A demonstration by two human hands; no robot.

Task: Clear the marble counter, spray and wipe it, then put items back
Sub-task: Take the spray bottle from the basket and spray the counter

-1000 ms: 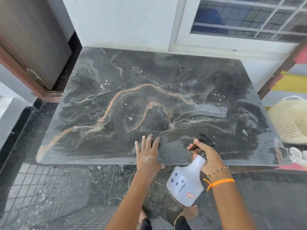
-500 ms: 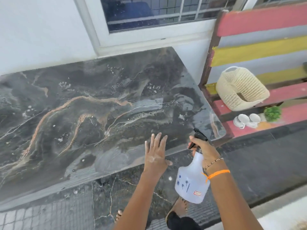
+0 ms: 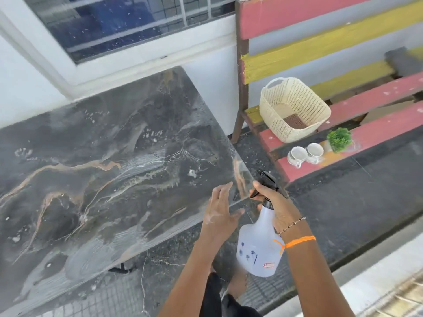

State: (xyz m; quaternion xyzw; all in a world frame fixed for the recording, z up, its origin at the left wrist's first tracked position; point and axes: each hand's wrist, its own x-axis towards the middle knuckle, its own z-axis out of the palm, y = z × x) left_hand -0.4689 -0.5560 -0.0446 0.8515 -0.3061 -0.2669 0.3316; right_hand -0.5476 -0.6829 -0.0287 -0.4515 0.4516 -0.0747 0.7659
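Right hand (image 3: 273, 203) gripped spray bottle (image 3: 259, 245) by its trigger, ready to wet counter (image 3: 103, 170) | left hand (image 3: 219, 211) spread flat over near edge, probably wiping | cups (image 3: 305, 153) sat aside on bench (image 3: 377, 124).

Left arm: bare, comes up from the bottom middle, points up and a bit right.
Left hand (image 3: 220, 210): flat, back side up, fingers straight and close together, thumb out to the right. It looks wet and soapy. It holds nothing.
Right arm: bare, comes up from the bottom right, leans up and left.
Right wrist: has a bead band and an orange string on it.
Right hand (image 3: 275, 203): fingers curl round the neck of the bottle (image 3: 259, 250). One finger lies on the black top. The bottle hangs down under the hand.
Feet: bare, seen low between the two arms.
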